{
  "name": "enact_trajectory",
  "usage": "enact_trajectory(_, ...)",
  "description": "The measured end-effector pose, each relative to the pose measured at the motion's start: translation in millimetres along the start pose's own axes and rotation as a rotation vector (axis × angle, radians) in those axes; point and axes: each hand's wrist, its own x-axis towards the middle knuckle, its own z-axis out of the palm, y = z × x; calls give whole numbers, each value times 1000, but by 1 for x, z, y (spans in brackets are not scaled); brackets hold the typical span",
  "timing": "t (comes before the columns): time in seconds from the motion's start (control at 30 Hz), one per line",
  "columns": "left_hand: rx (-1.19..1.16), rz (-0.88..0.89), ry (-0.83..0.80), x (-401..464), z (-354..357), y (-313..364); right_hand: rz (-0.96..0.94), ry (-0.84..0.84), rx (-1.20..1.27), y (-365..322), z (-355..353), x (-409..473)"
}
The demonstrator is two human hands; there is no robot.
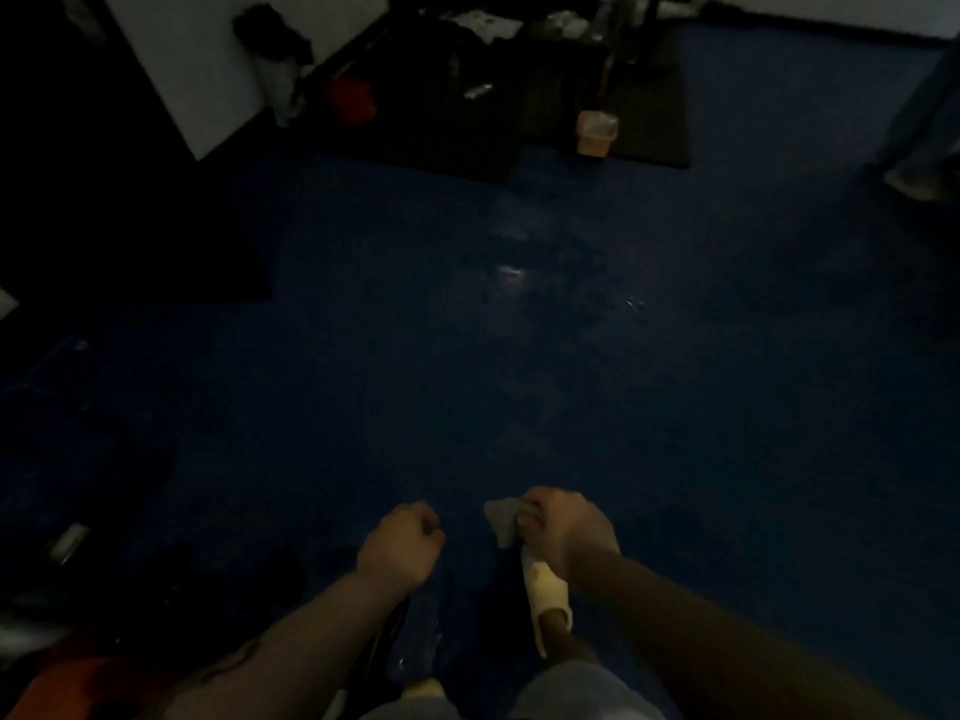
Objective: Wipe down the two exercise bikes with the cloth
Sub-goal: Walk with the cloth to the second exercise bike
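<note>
The right hand (566, 532) has its fingers clenched on the cloth (501, 519), held low over the blue floor (519, 356); the left hand (402, 543) is an empty fist. No wiping yet, probably; the dark machines (467, 70) far ahead, possibly the bikes, need approaching

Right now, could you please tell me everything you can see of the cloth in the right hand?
The cloth is pale, greyish-white and crumpled, apparently soft fabric. The right hand is closed around it, so only a bunched part sticks out to the left of the fist. It hangs in the air above the blue floor, touching nothing else. Dim light hides finer detail.
</note>
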Motion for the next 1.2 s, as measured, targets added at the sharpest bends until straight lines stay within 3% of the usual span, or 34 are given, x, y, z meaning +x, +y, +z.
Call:
enact_trajectory(0.3, -223, -277, 167, 71, -9, 46, -321, -186, -236, -5, -82, 129)
enact_trajectory(0.47, -369, -396, 276, 85, -24, 63, -422, -282, -329, -33, -88, 182)
enact_trajectory(0.7, -467, -606, 392, 105, -67, 4, -598, -364, -410, -121, -52, 242)
enact_trajectory(1.2, -606, -756, 578, 151, -187, -99, -801, -421, -465, -319, -8, 347)
